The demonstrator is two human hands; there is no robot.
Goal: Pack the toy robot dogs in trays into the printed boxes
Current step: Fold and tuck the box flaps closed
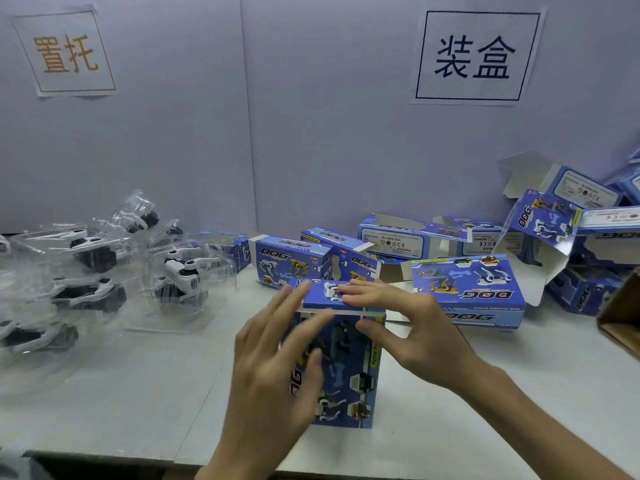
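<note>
My right hand [401,323], flat, presses closed the top of the upright blue printed cardboard box [349,372]; my flat left hand [277,362] braces it.

"装盒" on wall sign [478,55], "DOG" on boxes [467,289]

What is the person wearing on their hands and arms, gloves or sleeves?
Nothing. The left hand and the right hand are bare: no gloves, rings or watch. No sleeve shows as far up as the picture goes.
</note>
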